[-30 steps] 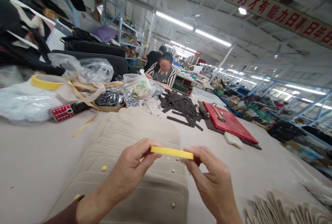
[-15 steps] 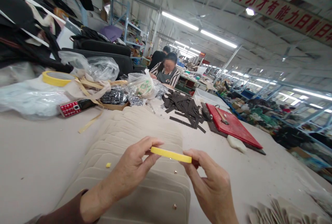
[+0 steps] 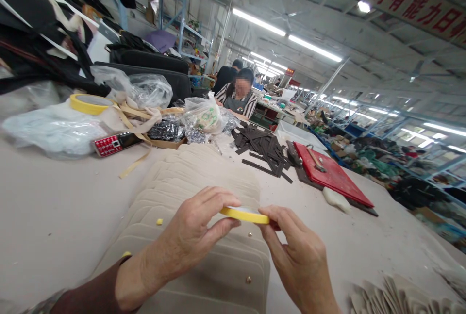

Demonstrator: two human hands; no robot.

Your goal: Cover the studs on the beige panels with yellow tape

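A narrow roll of yellow tape (image 3: 244, 215) is held nearly level between my two hands. My left hand (image 3: 196, 226) pinches its left end between thumb and fingers. At the other end, my right hand (image 3: 296, 246) grips the roll with thumb and forefinger. Beneath them lies a long row of overlapping beige panels (image 3: 214, 260) with rounded corners. Small metal studs (image 3: 248, 280) show along the panels' right side. A small yellow tape piece (image 3: 159, 222) sticks on the left side, and another yellow bit (image 3: 126, 254) shows beside my left forearm.
A wider yellow tape roll (image 3: 91, 104) rests on plastic bags at left, near a red-and-black phone (image 3: 116, 143). Dark strips (image 3: 262, 146) lie ahead. A hammer (image 3: 316, 159) is on a red board (image 3: 337, 178). Beige pieces (image 3: 396, 297) lie front right. A person (image 3: 238, 95) sits beyond.
My left fingers have slid further over the tape roll, and its upper face is now more visible. The view has shifted slightly, uncovering a second yellow bit by my left forearm.
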